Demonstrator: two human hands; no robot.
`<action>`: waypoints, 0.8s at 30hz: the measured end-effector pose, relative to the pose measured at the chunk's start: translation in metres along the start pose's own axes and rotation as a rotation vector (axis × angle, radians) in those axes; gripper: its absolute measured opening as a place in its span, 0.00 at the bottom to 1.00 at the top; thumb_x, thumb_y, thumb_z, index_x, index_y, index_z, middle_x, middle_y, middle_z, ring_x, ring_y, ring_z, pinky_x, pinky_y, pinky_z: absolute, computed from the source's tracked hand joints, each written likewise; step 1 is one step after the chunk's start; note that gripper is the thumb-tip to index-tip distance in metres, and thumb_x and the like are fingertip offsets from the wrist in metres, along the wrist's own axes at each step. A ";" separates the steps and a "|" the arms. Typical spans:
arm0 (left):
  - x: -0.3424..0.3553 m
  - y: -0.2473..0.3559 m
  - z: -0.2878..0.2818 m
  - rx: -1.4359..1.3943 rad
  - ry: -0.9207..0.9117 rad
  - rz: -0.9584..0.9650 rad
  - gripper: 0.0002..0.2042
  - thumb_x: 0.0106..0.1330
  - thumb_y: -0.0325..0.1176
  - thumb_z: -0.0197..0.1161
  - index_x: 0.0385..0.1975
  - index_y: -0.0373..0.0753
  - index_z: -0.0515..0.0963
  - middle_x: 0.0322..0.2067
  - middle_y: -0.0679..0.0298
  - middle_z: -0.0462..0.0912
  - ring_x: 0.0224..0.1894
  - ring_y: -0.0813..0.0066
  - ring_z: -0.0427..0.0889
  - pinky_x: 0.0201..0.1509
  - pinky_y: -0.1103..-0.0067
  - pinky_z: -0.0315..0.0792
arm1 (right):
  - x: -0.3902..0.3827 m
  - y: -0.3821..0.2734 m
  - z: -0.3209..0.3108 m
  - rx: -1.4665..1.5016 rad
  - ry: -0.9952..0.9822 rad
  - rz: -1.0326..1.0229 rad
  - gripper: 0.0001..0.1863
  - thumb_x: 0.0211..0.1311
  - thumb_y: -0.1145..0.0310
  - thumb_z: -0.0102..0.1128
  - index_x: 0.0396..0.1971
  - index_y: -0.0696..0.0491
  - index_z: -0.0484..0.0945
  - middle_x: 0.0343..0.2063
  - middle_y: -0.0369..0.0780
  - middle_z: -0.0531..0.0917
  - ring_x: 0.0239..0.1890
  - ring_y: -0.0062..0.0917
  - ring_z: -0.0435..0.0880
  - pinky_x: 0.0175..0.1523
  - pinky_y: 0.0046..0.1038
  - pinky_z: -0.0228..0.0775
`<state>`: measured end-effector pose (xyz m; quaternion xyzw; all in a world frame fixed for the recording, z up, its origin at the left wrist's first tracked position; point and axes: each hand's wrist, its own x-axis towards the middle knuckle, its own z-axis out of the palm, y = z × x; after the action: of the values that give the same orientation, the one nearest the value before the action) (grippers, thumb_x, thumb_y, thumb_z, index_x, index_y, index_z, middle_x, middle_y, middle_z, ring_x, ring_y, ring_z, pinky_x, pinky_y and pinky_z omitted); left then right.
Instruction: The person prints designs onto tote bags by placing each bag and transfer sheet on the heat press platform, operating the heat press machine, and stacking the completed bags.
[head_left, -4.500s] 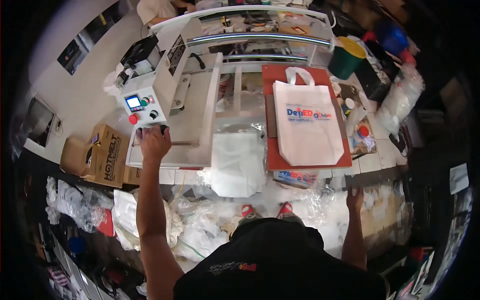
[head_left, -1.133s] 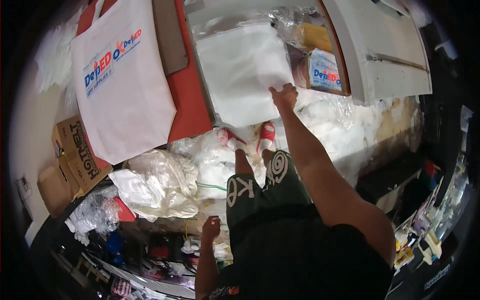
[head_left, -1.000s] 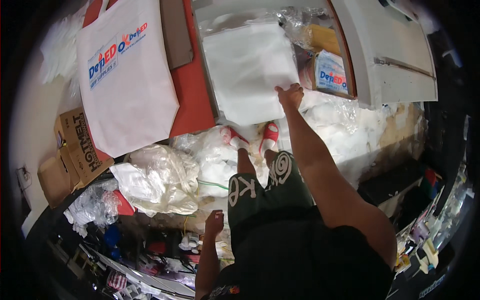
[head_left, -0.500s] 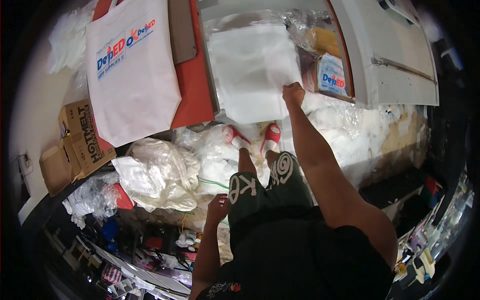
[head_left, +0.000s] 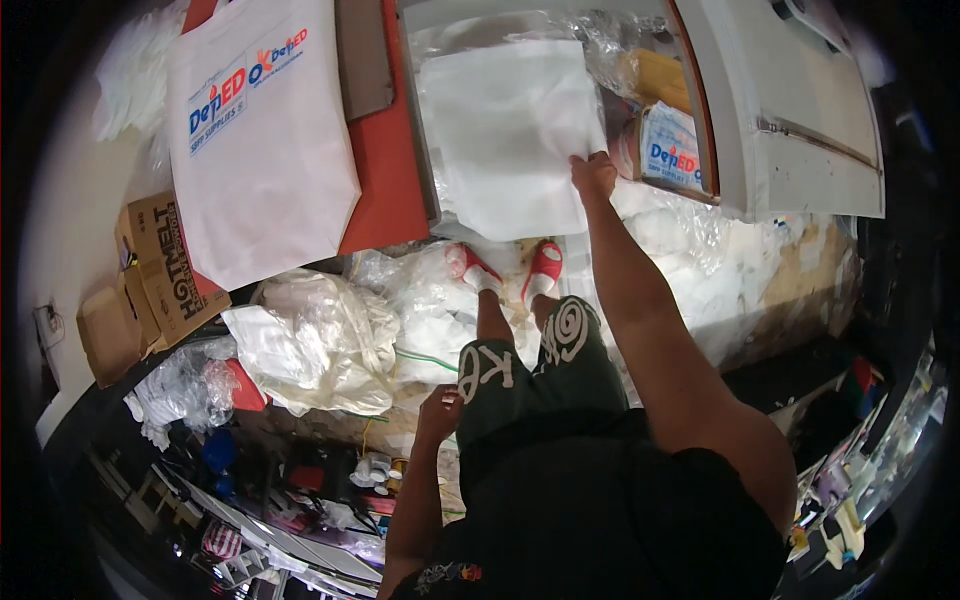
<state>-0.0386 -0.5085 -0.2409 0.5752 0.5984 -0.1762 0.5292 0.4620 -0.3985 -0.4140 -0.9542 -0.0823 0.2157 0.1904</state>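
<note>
Covering much of the floor (head_left: 805,275), crumpled clear plastic (head_left: 395,285) and pale material are spread around a pair of red slippers (head_left: 540,275); a pale wall (head_left: 75,230) is seen at the far left, and the outer parts of the room are lost in darkness. Near the wall, an opened cardboard box (head_left: 170,285) is set beside a red board (head_left: 385,190), on which a printed white bag (head_left: 265,170) is laid flat next to a brown pad (head_left: 362,65). Across from the board, a pale machine housing (head_left: 810,185) is crossed by a metal rod (head_left: 815,142). Between board and housing, a blank white bag (head_left: 510,140) is laid over clear wrap, with a printed packet (head_left: 672,140) and a yellow bundle (head_left: 660,80) crowded near its right side. Below the board, a bulky off-white sack (head_left: 320,335) is heaped. The right arm (head_left: 665,310) is stretched forward, and the blank bag's right edge, near its lower corner, is pinched between thumb and curled fingers of the right hand (head_left: 595,175). The left hand (head_left: 438,412) is held low, loosely curled beside dark green shorts (head_left: 540,385); whether anything is held in it cannot be told.
</note>
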 end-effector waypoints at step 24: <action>-0.116 0.288 -0.296 -0.321 0.674 0.938 0.30 0.63 0.17 0.59 0.66 0.32 0.59 0.53 0.47 0.76 0.54 0.63 0.79 0.52 0.73 0.76 | -0.274 -0.179 -0.349 0.649 -0.315 -0.761 0.12 0.65 0.72 0.63 0.46 0.58 0.83 0.42 0.37 0.85 0.42 0.18 0.81 0.49 0.21 0.72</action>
<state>0.0603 -0.2442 0.0831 0.7151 0.4346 0.3611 0.4115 0.3584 -0.4149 0.0525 -0.7048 -0.3799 0.2862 0.5264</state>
